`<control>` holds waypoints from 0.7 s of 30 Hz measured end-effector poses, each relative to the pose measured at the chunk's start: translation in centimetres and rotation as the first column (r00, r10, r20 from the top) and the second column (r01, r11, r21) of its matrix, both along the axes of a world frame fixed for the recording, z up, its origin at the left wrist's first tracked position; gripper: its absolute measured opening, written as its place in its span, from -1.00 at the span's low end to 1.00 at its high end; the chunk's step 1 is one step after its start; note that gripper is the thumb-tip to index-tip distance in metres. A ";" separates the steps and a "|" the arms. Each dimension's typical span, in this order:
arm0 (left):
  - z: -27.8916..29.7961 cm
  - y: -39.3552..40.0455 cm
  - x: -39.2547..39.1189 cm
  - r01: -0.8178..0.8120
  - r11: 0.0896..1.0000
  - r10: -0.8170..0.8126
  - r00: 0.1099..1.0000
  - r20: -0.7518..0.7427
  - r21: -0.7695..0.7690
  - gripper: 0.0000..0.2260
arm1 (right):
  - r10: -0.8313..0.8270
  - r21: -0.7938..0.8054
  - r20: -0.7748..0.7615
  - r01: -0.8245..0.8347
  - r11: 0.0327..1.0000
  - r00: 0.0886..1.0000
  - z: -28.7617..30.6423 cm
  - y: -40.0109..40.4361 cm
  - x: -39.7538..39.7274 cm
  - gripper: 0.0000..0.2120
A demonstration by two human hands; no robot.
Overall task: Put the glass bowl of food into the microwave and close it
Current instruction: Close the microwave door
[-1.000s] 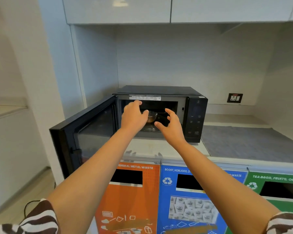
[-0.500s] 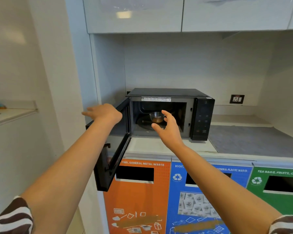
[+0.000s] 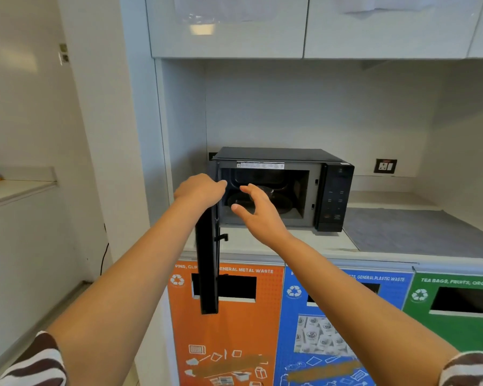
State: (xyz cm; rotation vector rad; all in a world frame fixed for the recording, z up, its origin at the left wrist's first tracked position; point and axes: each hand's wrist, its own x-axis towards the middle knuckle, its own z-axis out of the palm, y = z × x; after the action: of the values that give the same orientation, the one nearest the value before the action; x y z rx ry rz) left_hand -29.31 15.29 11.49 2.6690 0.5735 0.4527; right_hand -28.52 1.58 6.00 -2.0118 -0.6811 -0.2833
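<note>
A black microwave [image 3: 285,155] stands on the white counter [image 3: 262,244], and its door [image 3: 208,274] is swung out so I see it edge-on. My left hand [image 3: 200,188] curls over the door's top edge. My right hand [image 3: 258,213] hovers open in front of the cavity and holds nothing. The glass bowl [image 3: 271,190] sits inside on the turntable [image 3: 283,204]. Only a sliver of the bowl shows behind my right fingers, and its food is hidden.
A grey mat [image 3: 416,232] lies on the counter right of the microwave, below a wall socket [image 3: 385,166]. Orange [image 3: 234,330], blue [image 3: 332,316] and green [image 3: 457,330] waste bins front the counter. White cabinets [image 3: 234,23] hang overhead. Another counter [image 3: 11,188] is at far left.
Both hands left the bowl inside the microwave. My left hand moved to the door and has swung it from wide open to edge-on, while my right hand drew back out of the cavity.
</note>
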 end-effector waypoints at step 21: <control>-2.9 -5.1 5.7 0.319 0.940 -0.294 0.937 0.191 -0.118 -0.51 | -0.432 -0.408 0.391 0.574 0.710 0.813 2.7 -5.3 5.6 -0.70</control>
State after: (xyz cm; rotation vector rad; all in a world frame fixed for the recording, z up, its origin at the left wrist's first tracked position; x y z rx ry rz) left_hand -23.64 10.15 8.57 2.4861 0.1271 0.5177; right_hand -22.87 -3.72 8.67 -2.7015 -0.3560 -0.7902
